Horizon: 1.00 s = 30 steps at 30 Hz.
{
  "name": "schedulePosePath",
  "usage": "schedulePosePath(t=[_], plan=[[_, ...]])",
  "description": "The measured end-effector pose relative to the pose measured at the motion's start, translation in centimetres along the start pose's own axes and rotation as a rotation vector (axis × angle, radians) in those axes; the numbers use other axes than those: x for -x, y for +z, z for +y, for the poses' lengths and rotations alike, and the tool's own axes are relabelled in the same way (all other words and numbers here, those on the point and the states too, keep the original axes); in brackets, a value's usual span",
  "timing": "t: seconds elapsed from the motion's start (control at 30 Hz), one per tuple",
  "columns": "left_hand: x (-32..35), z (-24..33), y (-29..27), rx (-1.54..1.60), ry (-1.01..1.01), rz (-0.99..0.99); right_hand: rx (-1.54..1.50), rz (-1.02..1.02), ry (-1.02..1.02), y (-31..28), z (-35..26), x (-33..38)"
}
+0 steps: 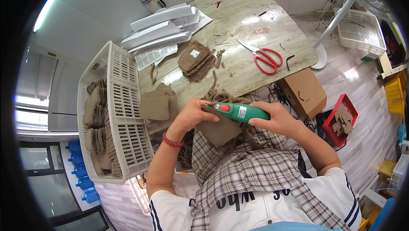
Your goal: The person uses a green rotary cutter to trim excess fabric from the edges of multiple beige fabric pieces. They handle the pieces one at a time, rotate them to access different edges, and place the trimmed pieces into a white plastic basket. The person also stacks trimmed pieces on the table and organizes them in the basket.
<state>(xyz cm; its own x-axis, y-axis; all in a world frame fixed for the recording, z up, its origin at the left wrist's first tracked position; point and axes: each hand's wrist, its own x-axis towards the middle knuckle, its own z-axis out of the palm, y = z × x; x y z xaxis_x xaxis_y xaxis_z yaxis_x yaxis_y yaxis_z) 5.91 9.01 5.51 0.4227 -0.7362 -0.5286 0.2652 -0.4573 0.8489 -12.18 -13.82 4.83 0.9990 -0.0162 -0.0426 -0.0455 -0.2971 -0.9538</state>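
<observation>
Nearest the camera: a blue edge (294,227) of something, kind unclear, then white shirt (170,199) and checked apron (238,163).

Left hand (197,114): thumb on top, pinching one brown pad (219,132) over the lap. Right hand (277,119): fingers wrapped round a green cutter (248,112), its nose beside the left fingertips, at the pad's far side; contact with the edge cannot be told.

Progress, as judged: this pad looks partway through edge work. Loose strips (218,96) heaped just beyond the cutter, by the near edge of the tabletop (232,24), suggest a fair amount already trimmed.

Left of left hand: small pile (154,106) of smooth pads, near. Farther left: white crate (128,64) with pads in packed rows (96,107). Ahead of left hand: fuzzy-edged stack (196,60), probably left to do, scraps (219,58) beside it. Whether pile and rows are finished: not certain. Scissors (269,60) ahead of right hand, touched by neither.
</observation>
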Motion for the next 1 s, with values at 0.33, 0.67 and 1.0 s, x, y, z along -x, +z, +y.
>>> schedulePosePath(t=[0.33, 0.67, 1.0], plan=[[8.4, -1.8, -14.2, 0.147, 0.241, 0.613, -0.101, 0.09, 0.102, -0.5, 1.1, 0.8], [-9.7, -1.9, -9.4, -1.278, 0.567, 0.905, -0.145, 0.199, 0.205, -0.5, 3.0, 1.6], [-14.6, -2.2, -12.1, -0.811, 0.458, 1.06, -0.184, 0.274, 0.222, 0.3, 3.8, 2.5]])
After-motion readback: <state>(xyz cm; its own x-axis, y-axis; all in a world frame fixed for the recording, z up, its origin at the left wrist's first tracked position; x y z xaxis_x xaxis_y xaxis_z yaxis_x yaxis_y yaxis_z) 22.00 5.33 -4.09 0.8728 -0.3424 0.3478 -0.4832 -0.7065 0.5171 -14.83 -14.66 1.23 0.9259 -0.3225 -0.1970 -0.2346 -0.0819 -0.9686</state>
